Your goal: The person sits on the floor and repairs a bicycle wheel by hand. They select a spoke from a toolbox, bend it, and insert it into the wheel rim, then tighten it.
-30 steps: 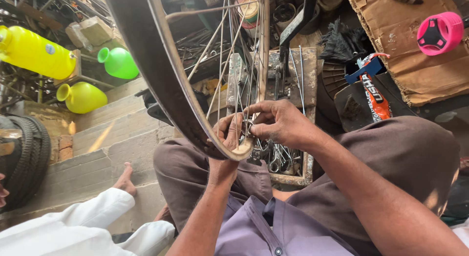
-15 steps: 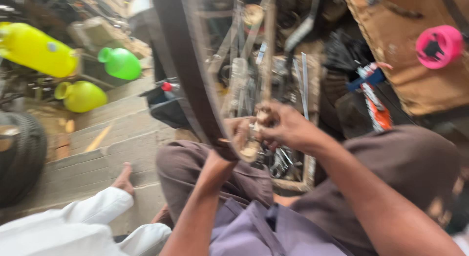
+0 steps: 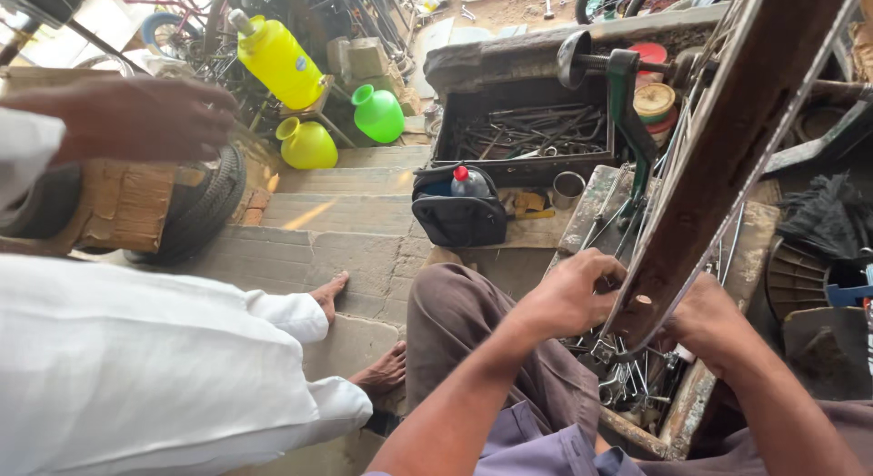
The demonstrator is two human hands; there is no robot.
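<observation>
Between both hands, wheel rim (image 3: 727, 158) slanting upward-right

Bright daylight is cast from the upper left, beyond the left hand (image 3: 568, 299). Glare is seen on the yellow jug (image 3: 277, 58). Deep shade is found right of the right hand (image 3: 709, 317). Edges are stretched; focus is sharp.

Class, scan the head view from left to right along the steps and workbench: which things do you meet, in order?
Black rubber tyre → yellow plastic pot → green plastic pot → black bag → small metal cup → left hand → rusty wheel rim → right hand.
</observation>
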